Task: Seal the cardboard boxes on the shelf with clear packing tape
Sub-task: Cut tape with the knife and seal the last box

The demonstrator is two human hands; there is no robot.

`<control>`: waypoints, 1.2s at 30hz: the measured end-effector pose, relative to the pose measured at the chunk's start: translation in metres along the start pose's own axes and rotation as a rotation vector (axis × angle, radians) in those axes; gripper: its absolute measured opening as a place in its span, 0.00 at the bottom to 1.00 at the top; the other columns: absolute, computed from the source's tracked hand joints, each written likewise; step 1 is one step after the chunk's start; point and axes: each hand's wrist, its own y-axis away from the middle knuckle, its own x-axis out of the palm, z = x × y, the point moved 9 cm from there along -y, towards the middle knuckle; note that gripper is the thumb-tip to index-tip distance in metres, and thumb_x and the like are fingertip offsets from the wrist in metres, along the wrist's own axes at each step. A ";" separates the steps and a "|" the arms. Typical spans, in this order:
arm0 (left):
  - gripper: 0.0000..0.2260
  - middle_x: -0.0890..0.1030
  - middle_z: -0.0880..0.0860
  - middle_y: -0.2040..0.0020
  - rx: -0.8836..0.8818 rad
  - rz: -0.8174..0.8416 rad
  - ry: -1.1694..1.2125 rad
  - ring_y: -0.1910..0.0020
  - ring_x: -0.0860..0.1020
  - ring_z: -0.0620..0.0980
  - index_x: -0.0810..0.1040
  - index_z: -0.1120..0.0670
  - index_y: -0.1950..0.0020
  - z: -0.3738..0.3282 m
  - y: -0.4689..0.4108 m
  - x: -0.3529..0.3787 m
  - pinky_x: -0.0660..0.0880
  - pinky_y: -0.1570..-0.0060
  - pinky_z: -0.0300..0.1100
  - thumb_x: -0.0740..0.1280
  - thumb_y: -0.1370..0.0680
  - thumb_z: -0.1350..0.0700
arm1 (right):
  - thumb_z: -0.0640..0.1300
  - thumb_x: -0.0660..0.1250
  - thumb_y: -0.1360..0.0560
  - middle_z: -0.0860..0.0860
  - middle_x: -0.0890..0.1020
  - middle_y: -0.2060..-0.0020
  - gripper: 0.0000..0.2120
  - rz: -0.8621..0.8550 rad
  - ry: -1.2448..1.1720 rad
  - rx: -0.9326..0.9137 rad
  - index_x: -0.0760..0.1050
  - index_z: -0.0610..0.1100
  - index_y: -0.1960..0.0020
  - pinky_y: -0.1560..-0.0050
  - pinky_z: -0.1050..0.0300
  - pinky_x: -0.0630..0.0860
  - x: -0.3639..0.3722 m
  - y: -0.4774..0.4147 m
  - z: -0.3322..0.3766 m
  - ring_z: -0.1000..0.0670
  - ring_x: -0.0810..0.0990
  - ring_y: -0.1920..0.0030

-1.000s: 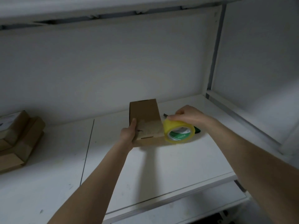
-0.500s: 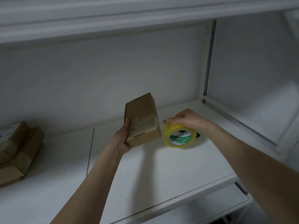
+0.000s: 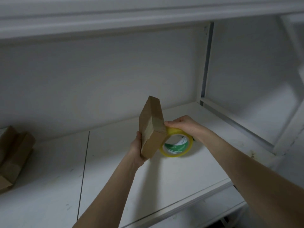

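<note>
A small flat cardboard box (image 3: pixel 152 127) is held up on edge above the white shelf (image 3: pixel 115 178), tilted, with a strip of clear tape across its face. My left hand (image 3: pixel 137 151) grips its lower left corner from underneath. My right hand (image 3: pixel 184 125) holds a roll of yellowish packing tape (image 3: pixel 176 145) with a green-and-white core, pressed against the box's right edge. The thumb side of the right hand touches the box's corner.
Several flat cardboard boxes (image 3: pixel 14 155) lie stacked at the shelf's far left. An upper shelf (image 3: pixel 131 15) runs overhead. A white upright post (image 3: pixel 205 63) and side rail (image 3: pixel 238 127) bound the right side. A lower shelf (image 3: pixel 205 211) shows beneath.
My left hand has lifted the box off the shelf and turned it up on edge. The tape roll in my right hand has followed round to the box's right edge.
</note>
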 end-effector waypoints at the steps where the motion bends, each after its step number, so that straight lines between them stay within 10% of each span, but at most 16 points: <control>1: 0.19 0.81 0.54 0.60 0.054 -0.078 -0.111 0.62 0.80 0.52 0.75 0.53 0.46 -0.001 -0.004 -0.006 0.77 0.63 0.42 0.53 0.18 0.41 | 0.57 0.76 0.32 0.45 0.84 0.62 0.18 -0.006 0.051 0.013 0.81 0.41 0.61 0.49 0.54 0.78 0.000 0.000 0.002 0.46 0.83 0.57; 5: 0.18 0.79 0.55 0.59 0.197 -0.179 -0.416 0.59 0.77 0.52 0.76 0.55 0.54 -0.009 -0.005 -0.008 0.74 0.55 0.44 0.49 0.16 0.52 | 0.64 0.75 0.35 0.50 0.80 0.68 0.23 -0.010 0.353 0.084 0.76 0.43 0.65 0.60 0.57 0.74 0.012 -0.005 0.002 0.50 0.80 0.64; 9: 0.28 0.83 0.55 0.48 0.130 0.049 -0.355 0.46 0.80 0.56 0.79 0.52 0.45 -0.014 -0.004 0.006 0.74 0.39 0.53 0.50 0.21 0.34 | 0.69 0.72 0.37 0.51 0.78 0.66 0.26 -0.014 0.549 0.109 0.73 0.46 0.65 0.65 0.57 0.72 0.029 -0.009 -0.013 0.49 0.79 0.62; 12: 0.32 0.78 0.56 0.37 0.229 -0.082 -0.721 0.40 0.77 0.58 0.73 0.54 0.33 -0.036 0.000 0.008 0.72 0.37 0.52 0.54 0.24 0.31 | 0.67 0.69 0.34 0.51 0.77 0.67 0.23 -0.012 0.564 0.098 0.72 0.47 0.65 0.70 0.58 0.67 0.044 -0.011 -0.019 0.49 0.78 0.64; 20: 0.29 0.78 0.58 0.40 0.308 -0.262 -1.360 0.43 0.77 0.58 0.69 0.62 0.33 -0.051 -0.021 0.026 0.73 0.51 0.43 0.61 0.22 0.39 | 0.55 0.69 0.25 0.53 0.77 0.69 0.14 0.186 0.314 0.103 0.74 0.47 0.64 0.67 0.62 0.70 0.048 -0.002 -0.032 0.54 0.76 0.66; 26: 0.18 0.82 0.58 0.48 0.406 -0.225 -1.031 0.51 0.80 0.57 0.77 0.59 0.43 -0.061 -0.020 0.009 0.78 0.51 0.48 0.67 0.24 0.46 | 0.53 0.70 0.25 0.51 0.83 0.68 0.13 0.162 -0.118 0.068 0.79 0.43 0.60 0.64 0.67 0.74 0.029 0.010 -0.051 0.53 0.81 0.64; 36: 0.11 0.83 0.56 0.57 0.398 -0.143 -0.614 0.64 0.80 0.51 0.78 0.60 0.45 -0.073 0.012 -0.013 0.76 0.70 0.37 0.67 0.23 0.54 | 0.51 0.71 0.26 0.48 0.83 0.57 0.12 0.243 0.119 -0.104 0.80 0.42 0.51 0.51 0.58 0.76 0.032 0.006 0.018 0.51 0.81 0.56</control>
